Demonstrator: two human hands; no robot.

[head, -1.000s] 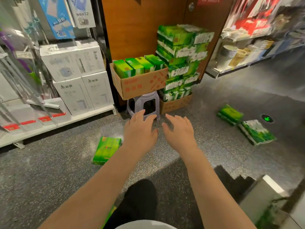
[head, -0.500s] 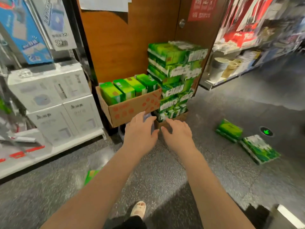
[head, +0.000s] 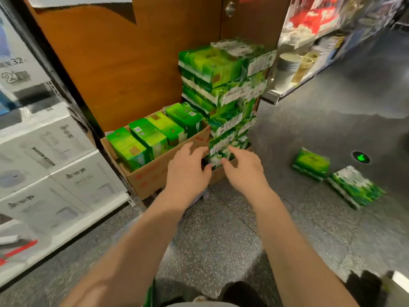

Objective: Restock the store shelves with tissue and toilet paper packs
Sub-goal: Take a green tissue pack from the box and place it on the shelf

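On the left side of the frame white boxes (head: 55, 165) stand on a low shelf (head: 66, 238), and beside them a cardboard box (head: 155, 173) holds green tissue packs (head: 152, 134) upright in a row. At the centre the left hand (head: 188, 171) and the right hand (head: 245, 169) are now much nearer to the tall stack of green packs (head: 228, 89) than a second ago; both have empty, loosely spread fingers, close to the lowest packs, but contact I cannot tell. I judge that the person is about to take packs from the bottom, which may shake the stack. On the right two loose packs (head: 336, 176) lie on the grey speckled floor (head: 221, 240), below a shelf with paper cups (head: 294, 69).
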